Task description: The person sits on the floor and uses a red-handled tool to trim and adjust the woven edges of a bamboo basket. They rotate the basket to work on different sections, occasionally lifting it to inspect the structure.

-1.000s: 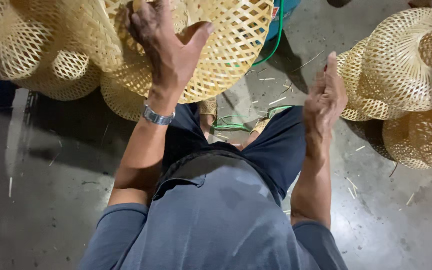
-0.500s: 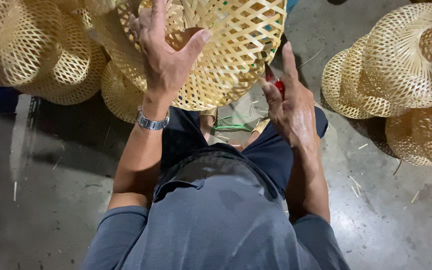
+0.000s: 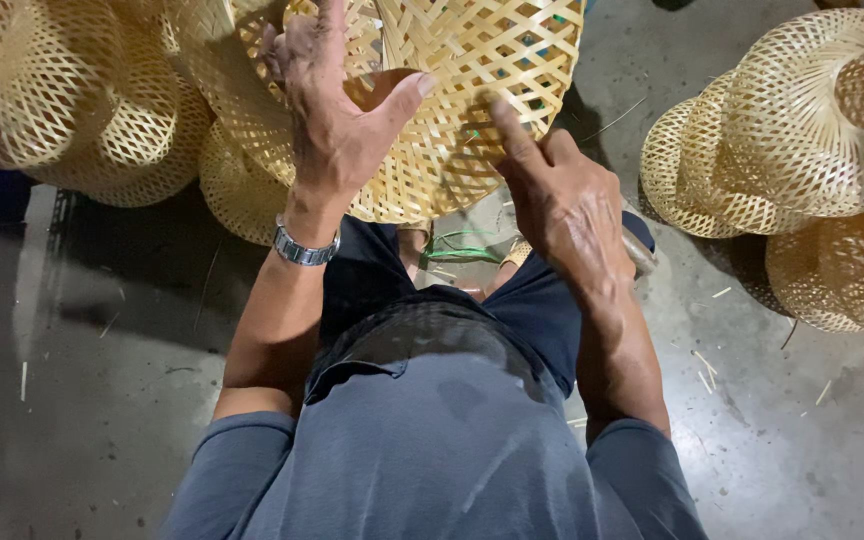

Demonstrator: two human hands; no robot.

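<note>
A round woven bamboo basket point(image 3: 462, 60) fills the top middle of the head view, held above my knees. My left hand point(image 3: 337, 110), with a metal watch on its wrist, lies flat on the basket's outer weave with the thumb spread to the right. My right hand point(image 3: 557, 195) is at the basket's lower right edge, its forefinger pressing up onto the weave. Whether the right palm holds anything is hidden. A thin green cord point(image 3: 462, 245) lies on the floor under the basket, between my legs.
More woven bamboo baskets are piled at the upper left point(image 3: 72, 100) and stacked at the right point(image 3: 802, 130). The grey concrete floor point(image 3: 102, 400) carries scattered bamboo slivers. My dark shorts and blue-grey shirt fill the lower middle.
The basket has come nearer and lower. My right hand rose from beside my right knee to the basket's lower edge and now touches the weave. The left hand stayed on the basket.
</note>
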